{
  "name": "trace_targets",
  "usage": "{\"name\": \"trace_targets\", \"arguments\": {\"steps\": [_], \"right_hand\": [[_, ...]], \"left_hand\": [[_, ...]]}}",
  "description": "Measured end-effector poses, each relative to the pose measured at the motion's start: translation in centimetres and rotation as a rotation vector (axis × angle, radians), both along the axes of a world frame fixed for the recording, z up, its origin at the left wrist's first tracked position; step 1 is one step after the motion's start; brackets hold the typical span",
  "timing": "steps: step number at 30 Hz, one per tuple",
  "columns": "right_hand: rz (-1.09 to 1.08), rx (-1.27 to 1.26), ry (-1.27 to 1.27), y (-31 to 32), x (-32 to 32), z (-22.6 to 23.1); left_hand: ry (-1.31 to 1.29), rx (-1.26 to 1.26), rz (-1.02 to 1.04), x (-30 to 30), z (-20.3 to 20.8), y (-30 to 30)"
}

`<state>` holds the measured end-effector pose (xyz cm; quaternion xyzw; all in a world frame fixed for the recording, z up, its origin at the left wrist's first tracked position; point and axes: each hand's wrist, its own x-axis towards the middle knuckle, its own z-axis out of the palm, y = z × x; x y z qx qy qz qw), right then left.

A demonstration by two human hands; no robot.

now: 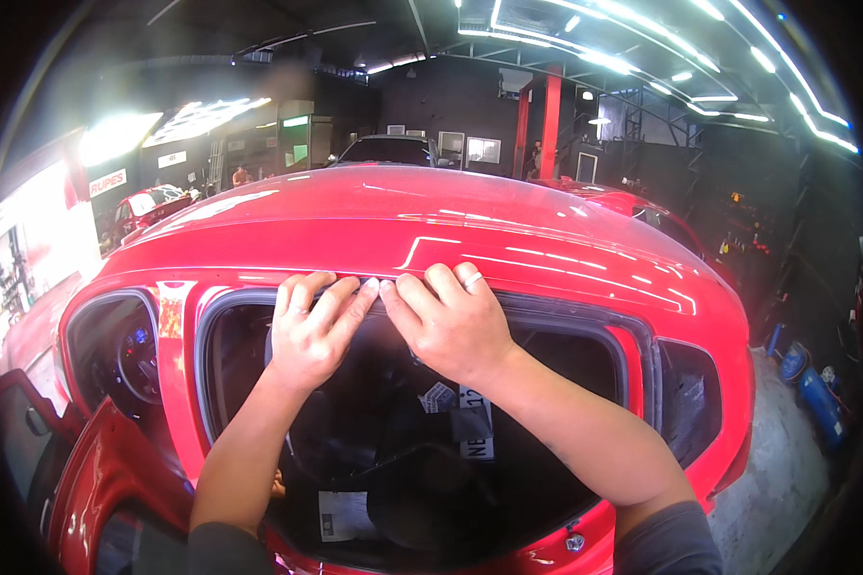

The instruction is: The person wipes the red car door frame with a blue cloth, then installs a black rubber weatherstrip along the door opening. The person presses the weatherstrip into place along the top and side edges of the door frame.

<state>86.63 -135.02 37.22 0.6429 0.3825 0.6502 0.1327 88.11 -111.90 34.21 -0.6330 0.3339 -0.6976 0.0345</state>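
A red car's roof (355,244) curves across the view, with a door opening below its edge. My left hand (312,331) is closed at the top of this opening, fingers bent against the roof edge. My right hand (455,321), with a ring on one finger, is closed right beside it. Both thumbs and forefingers come close together at the edge; whatever is pinched there is too small to make out. A dark rubber door seal (201,369) borders the opening, and my hands hide part of its upper run.
An open red door (115,479) stands at the lower left. Inside the dark cabin are a number plate (478,446) and a paper sheet (345,516). A blue cylinder (821,402) lies on the floor at right. Other cars stand behind, near a red post (551,123).
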Motion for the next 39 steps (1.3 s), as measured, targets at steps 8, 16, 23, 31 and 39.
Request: {"name": "trace_targets", "arguments": {"steps": [8,16,23,31,39], "right_hand": [[-0.032,-0.045,0.096,-2.0,-0.7,-0.4],[-0.036,0.016,-0.039,-6.7,-0.9,-0.8],[-0.218,0.013,0.117,-6.3,-3.2,-1.1],[-0.143,0.064,0.273,-6.2,-4.4,-1.0],[-0.1,0.112,0.306,-5.2,-3.9,0.0]], "left_hand": [[-0.004,-0.042,0.038,0.5,-1.1,-0.4],[0.023,-0.011,-0.035,0.7,-0.1,-0.1],[0.176,-0.398,0.009,0.8,-5.4,0.0],[1.084,-0.969,-0.871,0.7,-12.8,7.5],[0.718,-0.763,-0.201,-1.5,-2.9,11.6]]}}
